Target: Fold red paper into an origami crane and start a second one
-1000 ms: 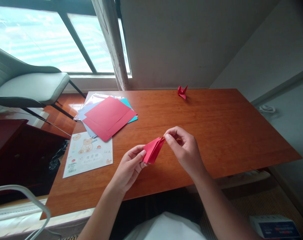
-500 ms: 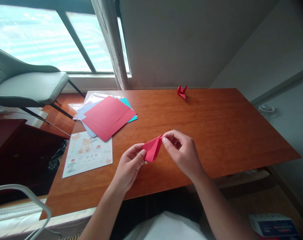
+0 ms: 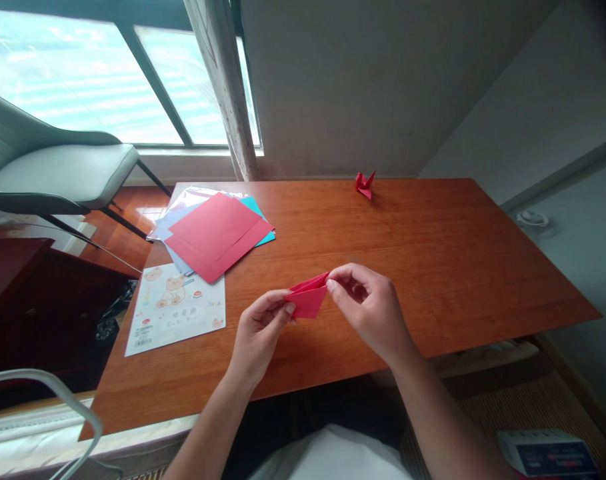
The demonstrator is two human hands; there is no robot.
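Note:
A folded piece of red origami paper [image 3: 309, 301] is held above the near part of the wooden table [image 3: 433, 267]. My left hand [image 3: 260, 330] pinches its left corner between thumb and fingers. At the upper right tip, the thumb and forefinger of my right hand [image 3: 365, 303] grip the paper. A narrow gap shows between the layers along its upper edge. Toward the table's far edge stands a finished red paper crane [image 3: 365, 185], apart from both hands.
Red sheets [image 3: 217, 230] lie over blue and lilac ones at the table's left. Nearer me is a white sheet with bear drawings [image 3: 180, 307]. A chair [image 3: 63, 170] stands beyond the left edge by the window. A white box [image 3: 547, 453] sits low at right.
The folded paper has turned in my hands: its flap is now spread, with a wide face toward me and an opening along the top. Both hands have barely shifted.

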